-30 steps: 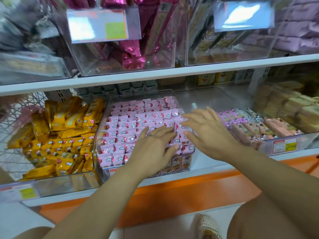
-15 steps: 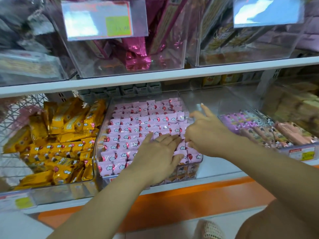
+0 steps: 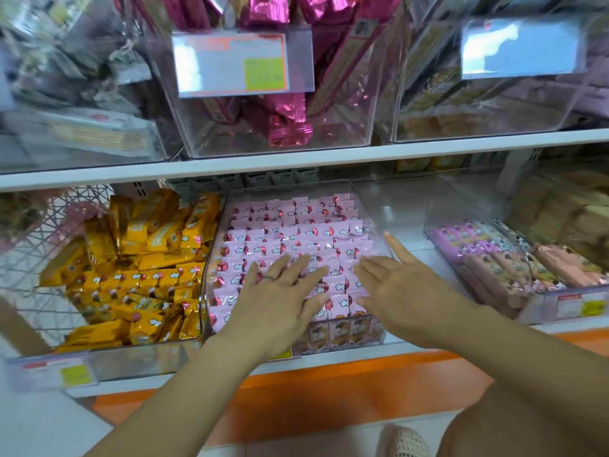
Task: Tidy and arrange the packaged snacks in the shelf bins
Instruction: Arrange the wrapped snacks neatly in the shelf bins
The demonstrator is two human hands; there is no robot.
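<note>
Two hands, head view: left hand (image 3: 280, 301) laid flat, fingers straight, on glossy pink packets (image 3: 296, 232) ranked in rigid clear plastic bin (image 3: 371, 222), lower shelf; right hand (image 3: 395, 288) flat alongside, fingers splayed. Crinkly yellow foil packets (image 3: 138, 265) heaped in neighbouring bin.

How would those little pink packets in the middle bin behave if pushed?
The pink packets look small and probably light, so a flat push would likely slide whole rows. Their glossy wrappers seem slippery. Packed tight in the clear bin, they should shift together rather than tip.
</note>
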